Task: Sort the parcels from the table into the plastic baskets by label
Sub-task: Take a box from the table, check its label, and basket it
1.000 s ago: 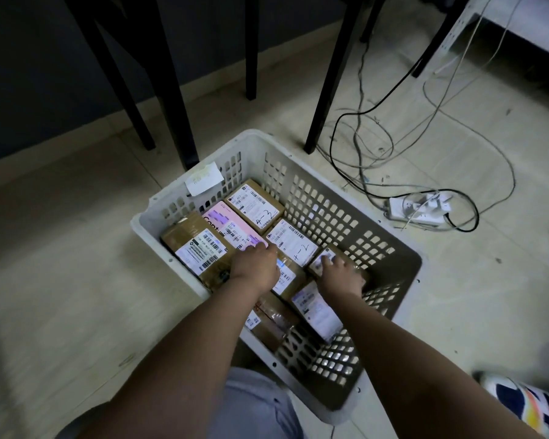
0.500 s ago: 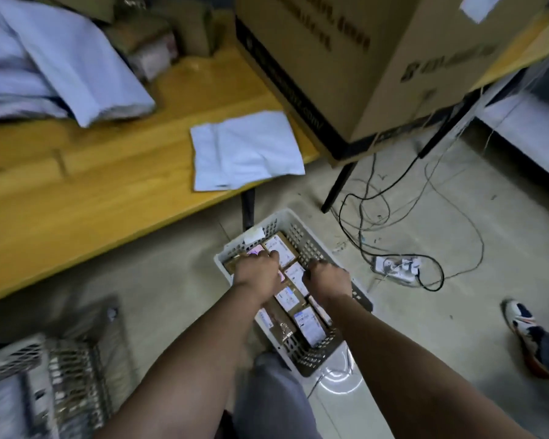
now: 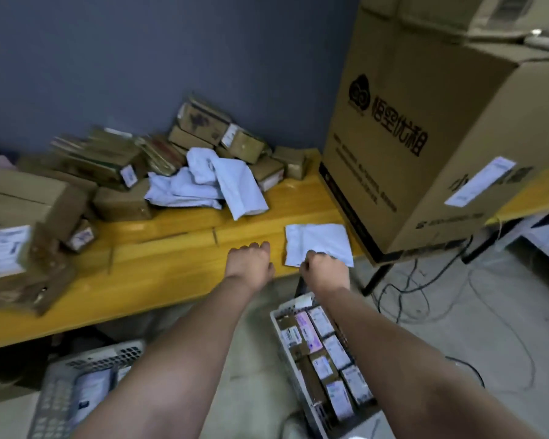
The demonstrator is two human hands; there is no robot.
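right now the flat white mailer (image 3: 317,243) lies alone on the near edge of the yellow surface (image 3: 159,274), just left of the big printed carton (image 3: 425,137). my right hand (image 3: 322,270) is at its near edge with the fingers curled; it seems to pinch that edge, though motion blur keeps me from being sure. my left hand (image 3: 251,263) hovers over bare wood just beside the mailer, fingers loosely bent, holding nothing.

what could go wrong, as i judge it: the mailer is thin and limp, so a pinch at one edge could let it fold or slip out over the floor. i can't read any label on it from here, so it could end up in the wrong basket. the cables (image 3: 425,299) on the floor to the right could snag a foot.

counting: one loose mailer in front, a heap of crumpled white bags (image 3: 210,182) that i can't count apart, and a pile of brown boxes (image 3: 114,166) along the wall, more than ten but blurred. two plastic baskets: the right basket (image 3: 278,331) below my right arm packed with labelled parcels, the left basket (image 3: 76,391) with at least one.
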